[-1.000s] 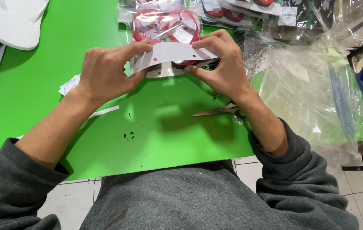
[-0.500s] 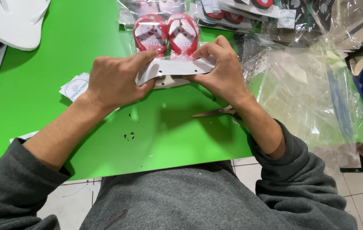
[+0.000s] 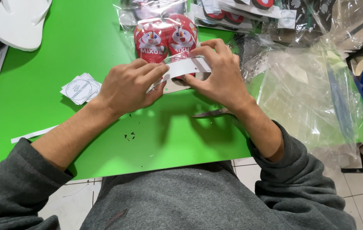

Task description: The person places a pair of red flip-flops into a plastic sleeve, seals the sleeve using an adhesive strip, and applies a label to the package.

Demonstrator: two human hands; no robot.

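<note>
Green sheeting covers the table [image 3: 62, 47] where the person sits, and both hands meet over its middle. One white card strip [image 3: 185, 67] runs between them: the left hand [image 3: 126, 87] pinches its left end between thumb and fingers, and the right hand [image 3: 217, 72] presses fingers and thumb together on the right end. The strip sits just in front of one pair of small red flip-flops [image 3: 166, 38], two soles side by side in a clear bag, whose near ends it hides. Under the strip a second pale piece of card shows, but its outline is hard to make out.

Just near of the right wrist lies one pair of scissors [image 3: 211, 113], mostly covered by the forearm, so only the blades show. To the left of the left hand rests a small stack of square white stickers [image 3: 80, 88]; the count in the stack cannot be told. One thin white paper strip [image 3: 32, 134] lies nearer, by the left forearm. A few dark specks [image 3: 129, 136] dot the green.

At the far left, one white flip-flop [image 3: 20, 23] is cut off by the frame. To the right spreads a heap of clear plastic bags [image 3: 313, 93], too crumpled and overlapping to count. More bagged sandals [image 3: 241, 10] lie along the far edge, only partly in view.
</note>
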